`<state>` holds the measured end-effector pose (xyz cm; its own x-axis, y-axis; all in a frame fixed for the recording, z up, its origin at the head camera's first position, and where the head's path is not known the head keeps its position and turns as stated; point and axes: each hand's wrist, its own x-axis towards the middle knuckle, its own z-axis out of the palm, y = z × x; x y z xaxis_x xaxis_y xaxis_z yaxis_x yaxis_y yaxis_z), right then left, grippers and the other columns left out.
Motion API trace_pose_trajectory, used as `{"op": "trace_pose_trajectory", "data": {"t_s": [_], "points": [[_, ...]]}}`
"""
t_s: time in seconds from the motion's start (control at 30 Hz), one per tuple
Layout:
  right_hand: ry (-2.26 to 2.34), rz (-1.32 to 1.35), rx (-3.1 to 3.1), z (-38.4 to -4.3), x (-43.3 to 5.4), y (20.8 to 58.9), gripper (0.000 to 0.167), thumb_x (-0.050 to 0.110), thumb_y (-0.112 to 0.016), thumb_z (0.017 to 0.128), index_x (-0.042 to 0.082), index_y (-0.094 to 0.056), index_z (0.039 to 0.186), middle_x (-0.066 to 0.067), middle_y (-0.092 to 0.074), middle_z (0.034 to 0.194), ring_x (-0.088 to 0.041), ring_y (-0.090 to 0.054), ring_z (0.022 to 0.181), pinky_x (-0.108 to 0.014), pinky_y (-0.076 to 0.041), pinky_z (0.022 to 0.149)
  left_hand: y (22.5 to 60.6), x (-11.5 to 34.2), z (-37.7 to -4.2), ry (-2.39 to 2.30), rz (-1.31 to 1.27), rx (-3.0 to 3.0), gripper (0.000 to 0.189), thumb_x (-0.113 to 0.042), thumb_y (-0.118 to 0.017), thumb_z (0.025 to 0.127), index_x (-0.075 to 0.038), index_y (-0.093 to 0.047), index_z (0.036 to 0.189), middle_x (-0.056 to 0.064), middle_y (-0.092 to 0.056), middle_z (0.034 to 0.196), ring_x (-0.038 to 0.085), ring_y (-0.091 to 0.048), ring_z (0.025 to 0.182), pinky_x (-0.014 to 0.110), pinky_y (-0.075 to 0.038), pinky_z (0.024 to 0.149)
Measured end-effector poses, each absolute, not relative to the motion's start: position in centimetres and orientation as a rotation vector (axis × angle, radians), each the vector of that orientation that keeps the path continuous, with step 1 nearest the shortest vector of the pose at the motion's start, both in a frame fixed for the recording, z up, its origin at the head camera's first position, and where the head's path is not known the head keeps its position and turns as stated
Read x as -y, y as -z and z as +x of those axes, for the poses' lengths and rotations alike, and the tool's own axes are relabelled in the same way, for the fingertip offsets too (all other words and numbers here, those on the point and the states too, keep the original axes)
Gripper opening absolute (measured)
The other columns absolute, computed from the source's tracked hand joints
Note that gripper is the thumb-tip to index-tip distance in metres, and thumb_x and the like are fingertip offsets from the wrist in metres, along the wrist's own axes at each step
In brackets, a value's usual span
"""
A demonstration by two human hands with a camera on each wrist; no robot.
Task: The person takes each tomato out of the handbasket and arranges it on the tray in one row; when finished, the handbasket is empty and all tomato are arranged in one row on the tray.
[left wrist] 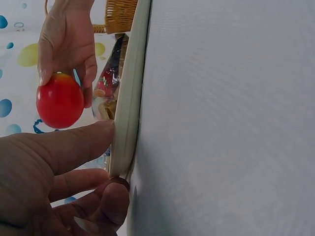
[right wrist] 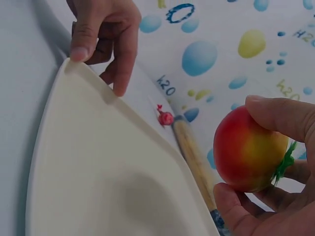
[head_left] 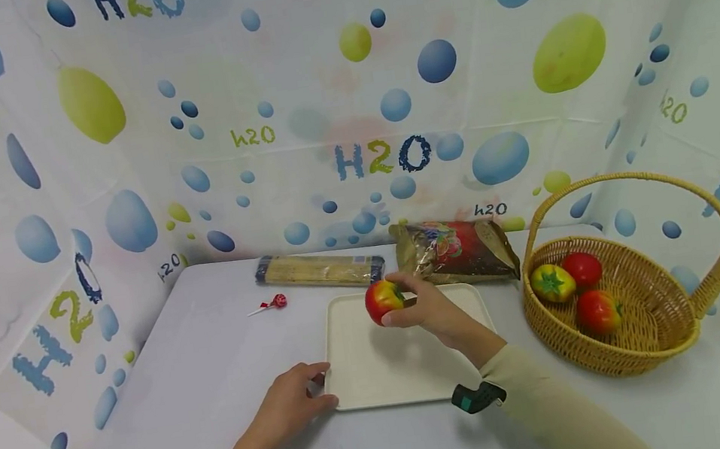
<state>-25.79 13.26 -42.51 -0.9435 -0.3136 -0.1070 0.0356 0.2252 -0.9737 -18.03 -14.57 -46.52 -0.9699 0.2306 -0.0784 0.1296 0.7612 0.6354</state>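
Note:
My right hand [head_left: 422,311] holds a red-and-yellow tomato [head_left: 384,302] between thumb and fingers, above the cream rectangular tray [head_left: 366,375]. In the right wrist view, the tomato [right wrist: 248,150] has a green calyx turned toward the palm; its shadow falls on the tray's floor. At the near left corner of the tray, my left hand [head_left: 295,404] holds the rim with its thumb and bent fingers. The left wrist view shows the fingers [left wrist: 91,140] right against the tray's side [left wrist: 129,98], with the red side of the tomato [left wrist: 60,102] beyond.
A wicker basket [head_left: 671,335] with a tall handle stands at right, holding a yellow-green pepper-like piece [head_left: 553,283] and two red ones. Behind the tray lie a pack of noodles [head_left: 318,269] and a brown-and-red bag [head_left: 459,249]. A red lollipop [head_left: 279,301] lies left of them.

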Motion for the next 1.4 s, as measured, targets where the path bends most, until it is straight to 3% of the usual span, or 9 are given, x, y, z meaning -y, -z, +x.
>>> {"op": "trace_pose_trajectory", "data": {"t_s": [0.83, 1.4], "points": [[1.603, -0.428, -2.217, -25.5, -9.0, 45.1, 0.079, 0.023, -0.085, 0.083, 0.014, -0.046, 0.152, -0.007, -0.055, 0.137, -0.026, -0.056, 0.115, -0.045, -0.048, 0.104, 47.0, 14.5, -18.1, -0.981, 0.28, -2.756, 0.053, -0.019, -0.087, 0.079, -0.006, -0.07, 0.127, 0.0, -0.068, 0.1, 0.013, -0.055, 0.078, 0.031, -0.05, 0.072], [1.452, -0.503, -2.33, -25.1, -6.5, 45.9, 0.083, 0.02, -0.087, 0.079, 0.011, -0.047, 0.151, -0.005, -0.054, 0.141, -0.023, -0.053, 0.122, -0.051, -0.038, 0.113, 46.6, 14.7, -18.3, -0.998, 0.276, -2.776, 0.051, -0.02, -0.088, 0.079, -0.007, -0.071, 0.125, -0.001, -0.068, 0.098, 0.014, -0.055, 0.077, 0.032, -0.05, 0.072]]}}
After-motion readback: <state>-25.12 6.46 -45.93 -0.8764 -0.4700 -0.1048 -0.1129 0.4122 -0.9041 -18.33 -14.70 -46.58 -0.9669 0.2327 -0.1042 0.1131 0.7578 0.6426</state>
